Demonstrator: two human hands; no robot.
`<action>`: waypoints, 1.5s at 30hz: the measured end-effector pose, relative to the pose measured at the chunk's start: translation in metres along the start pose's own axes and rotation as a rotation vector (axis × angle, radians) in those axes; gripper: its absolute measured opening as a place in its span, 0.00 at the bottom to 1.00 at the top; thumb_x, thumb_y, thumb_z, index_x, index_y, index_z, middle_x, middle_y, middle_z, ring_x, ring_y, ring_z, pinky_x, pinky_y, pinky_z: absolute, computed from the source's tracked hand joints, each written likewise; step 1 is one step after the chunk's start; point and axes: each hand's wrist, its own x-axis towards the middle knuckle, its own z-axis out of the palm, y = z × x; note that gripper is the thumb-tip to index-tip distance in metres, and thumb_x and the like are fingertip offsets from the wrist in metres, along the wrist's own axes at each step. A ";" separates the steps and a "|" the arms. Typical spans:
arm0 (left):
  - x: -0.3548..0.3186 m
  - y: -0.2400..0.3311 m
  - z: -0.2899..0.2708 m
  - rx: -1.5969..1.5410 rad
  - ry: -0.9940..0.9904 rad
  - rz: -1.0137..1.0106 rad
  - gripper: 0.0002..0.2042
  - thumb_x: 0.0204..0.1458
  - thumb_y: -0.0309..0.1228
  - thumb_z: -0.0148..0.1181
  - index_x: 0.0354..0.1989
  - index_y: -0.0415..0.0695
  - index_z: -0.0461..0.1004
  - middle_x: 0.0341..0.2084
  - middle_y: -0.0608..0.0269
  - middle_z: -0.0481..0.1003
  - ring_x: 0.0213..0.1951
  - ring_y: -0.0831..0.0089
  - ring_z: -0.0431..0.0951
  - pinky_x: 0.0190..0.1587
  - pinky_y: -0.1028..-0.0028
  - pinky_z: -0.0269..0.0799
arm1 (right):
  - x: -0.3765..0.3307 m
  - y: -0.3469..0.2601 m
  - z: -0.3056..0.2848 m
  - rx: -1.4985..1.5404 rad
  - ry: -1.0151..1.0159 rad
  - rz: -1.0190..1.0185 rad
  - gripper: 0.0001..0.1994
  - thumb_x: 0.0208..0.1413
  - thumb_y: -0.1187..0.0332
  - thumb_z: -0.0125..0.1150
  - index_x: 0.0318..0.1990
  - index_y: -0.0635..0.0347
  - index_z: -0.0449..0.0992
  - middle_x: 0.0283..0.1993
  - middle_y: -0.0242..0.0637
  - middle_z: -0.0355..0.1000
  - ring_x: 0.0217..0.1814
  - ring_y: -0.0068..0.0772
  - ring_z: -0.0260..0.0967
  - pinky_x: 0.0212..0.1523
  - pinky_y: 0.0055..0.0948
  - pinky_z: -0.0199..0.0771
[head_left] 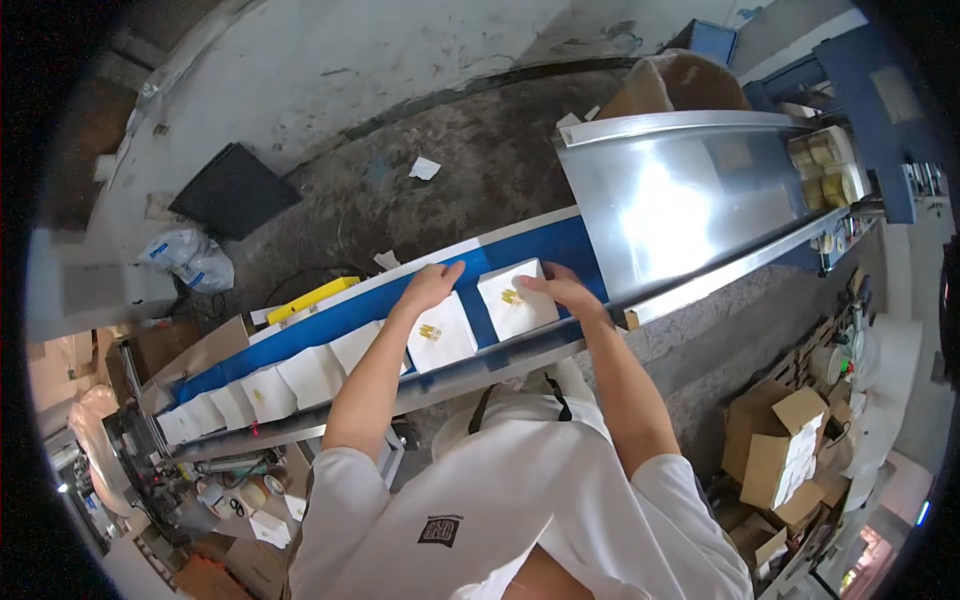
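White square packets (270,393) with gold prints lie in a row along a blue conveyor belt (545,240) in front of me. My right hand (568,292) is closed on the rightmost packet (508,316), its thumb on the top face and its fingers at the far right edge. A narrow strip of blue belt separates this packet from its left neighbour (443,345). My left hand (432,287) is at that neighbour's far edge, open, its thumb stretched to the right. Some of its fingers are hidden.
At the belt's right end stands a shiny metal table (690,200) with raised rails. A yellow bar (312,298) sits on the belt's far side. Open cardboard boxes (775,450) stand at the lower right. On the floor beyond lie a dark panel (235,190) and a plastic bag (190,260).
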 end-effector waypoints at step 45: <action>-0.174 0.130 0.146 -0.735 0.283 0.570 0.08 0.60 0.31 0.59 0.39 0.37 0.76 0.19 0.72 0.70 0.17 0.86 0.64 0.19 0.82 0.57 | -0.286 0.054 -0.032 -0.257 0.225 -0.388 0.30 0.58 0.59 0.62 0.64 0.64 0.64 0.59 0.51 0.70 0.58 0.47 0.71 0.57 0.39 0.71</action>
